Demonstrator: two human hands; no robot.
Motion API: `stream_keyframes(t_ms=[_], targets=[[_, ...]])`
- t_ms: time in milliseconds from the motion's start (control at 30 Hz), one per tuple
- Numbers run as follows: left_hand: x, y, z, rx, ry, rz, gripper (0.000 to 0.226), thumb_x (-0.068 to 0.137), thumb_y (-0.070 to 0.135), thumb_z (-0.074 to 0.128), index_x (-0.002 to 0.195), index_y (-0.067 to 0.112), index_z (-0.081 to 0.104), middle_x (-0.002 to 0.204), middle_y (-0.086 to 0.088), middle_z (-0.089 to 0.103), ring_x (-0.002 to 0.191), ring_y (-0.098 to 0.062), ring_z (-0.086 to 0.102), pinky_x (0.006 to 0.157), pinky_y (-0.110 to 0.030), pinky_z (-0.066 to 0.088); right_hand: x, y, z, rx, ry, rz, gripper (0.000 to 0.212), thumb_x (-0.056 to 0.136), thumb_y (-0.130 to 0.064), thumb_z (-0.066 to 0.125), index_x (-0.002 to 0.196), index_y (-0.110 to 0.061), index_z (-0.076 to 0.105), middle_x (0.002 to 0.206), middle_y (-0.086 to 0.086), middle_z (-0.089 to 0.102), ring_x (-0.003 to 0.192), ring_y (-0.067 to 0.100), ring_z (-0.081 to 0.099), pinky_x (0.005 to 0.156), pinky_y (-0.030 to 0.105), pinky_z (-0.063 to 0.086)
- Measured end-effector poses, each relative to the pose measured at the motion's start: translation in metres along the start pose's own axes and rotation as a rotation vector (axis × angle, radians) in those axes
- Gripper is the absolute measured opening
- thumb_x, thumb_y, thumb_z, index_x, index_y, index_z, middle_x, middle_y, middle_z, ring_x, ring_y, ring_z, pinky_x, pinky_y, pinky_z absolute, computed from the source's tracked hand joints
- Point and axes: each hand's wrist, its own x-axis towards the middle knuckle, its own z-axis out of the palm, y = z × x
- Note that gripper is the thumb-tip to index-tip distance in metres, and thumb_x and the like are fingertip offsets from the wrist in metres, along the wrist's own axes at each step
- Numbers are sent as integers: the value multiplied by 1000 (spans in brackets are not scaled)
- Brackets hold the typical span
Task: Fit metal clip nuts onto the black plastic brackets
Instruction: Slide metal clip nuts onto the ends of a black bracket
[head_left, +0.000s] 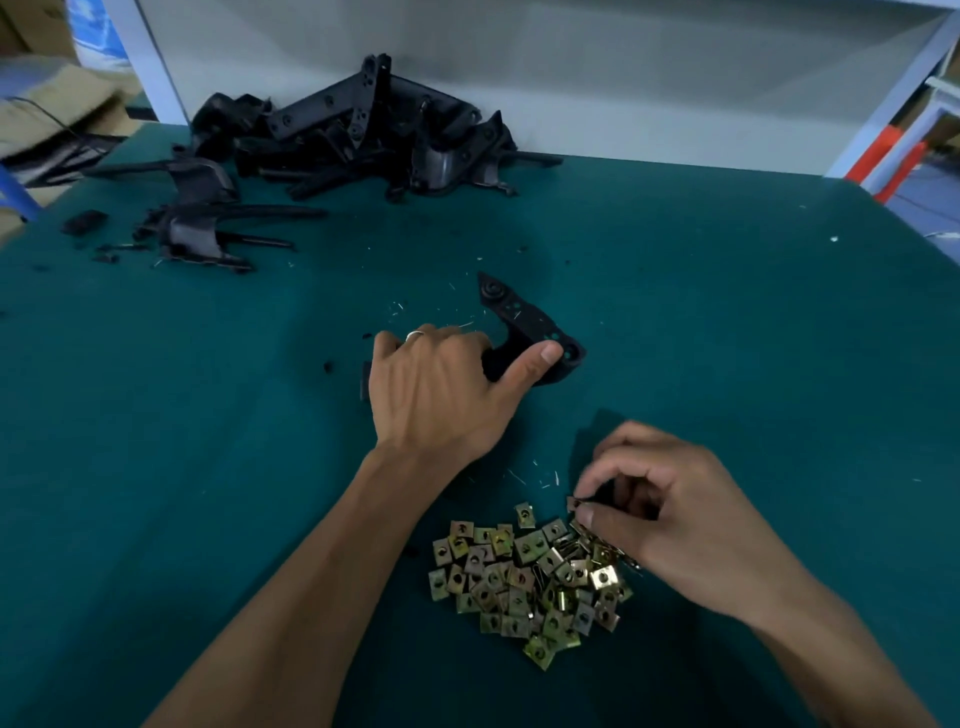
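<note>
Near the middle of the green desk (727, 322), the left hand (441, 395) grips a black plastic bracket (524, 332), thumb pressed on its near end. The right hand (670, 514) pinches one clip nut (575, 503) between thumb and forefinger above the pile of clip nuts (524, 577) toward the near edge. More brackets (343, 130) are heaped at the far left corner; no writing is readable
</note>
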Motion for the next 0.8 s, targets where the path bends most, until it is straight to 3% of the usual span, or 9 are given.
stream_keyframes(t_ms=[133, 267, 367, 433, 533, 667, 800], targets=[[0, 0, 2, 21, -11, 11, 84, 86, 89, 10, 52, 19, 43, 55, 4, 48, 58, -20, 45, 81, -42, 39, -1, -5, 3, -195, -52, 12, 19, 88, -22, 76, 78, -34, 65, 91, -17, 58, 77, 8, 58, 64, 19, 46], [0, 2, 1, 13, -11, 7, 83, 84, 91, 10, 53, 20, 41, 48, 5, 42, 45, -17, 38, 83, -43, 40, 2, -5, 2, -134, -42, -13, 19, 88, -17, 76, 79, -31, 66, 84, -13, 65, 73, 9, 61, 61, 16, 44], [1, 1, 1, 17, -17, -2, 85, 81, 93, 8, 59, 21, 47, 46, 5, 42, 43, -18, 40, 82, -42, 41, 17, 1, 0, 223, -24, 16, 16, 86, -7, 75, 82, -22, 72, 81, -2, 72, 71, 7, 65, 66, 17, 49], [2, 0, 2, -14, -16, 3, 84, 82, 93, 9, 60, 21, 48, 45, 5, 41, 43, -19, 41, 81, -40, 42, 34, 8, -3, 685, 83, 83, 9, 78, -1, 74, 83, -8, 71, 80, 7, 72, 72, 14, 64, 67, 22, 53], [3, -1, 2, -93, -20, 19, 83, 82, 92, 11, 66, 24, 56, 46, 6, 43, 47, -21, 48, 79, -40, 44, 65, 19, -8, 1187, 268, 182, 10, 81, -2, 67, 91, -4, 68, 83, 9, 67, 76, 15, 62, 73, 23, 55], [4, -2, 2, -82, -4, 69, 80, 83, 91, 20, 61, 23, 55, 50, 8, 44, 48, -17, 45, 61, -32, 37, 99, 18, 1, 1199, 360, 163, 14, 83, 3, 64, 94, -3, 71, 82, 9, 69, 77, 15, 63, 75, 27, 54], [4, -3, 0, -120, 11, 62, 79, 83, 90, 24, 79, 27, 72, 72, 9, 62, 65, -17, 60, 56, -31, 41, 109, 13, 16, 1140, 320, 61, 23, 77, -1, 72, 99, -6, 76, 81, 8, 73, 82, 16, 68, 76, 27, 57]])
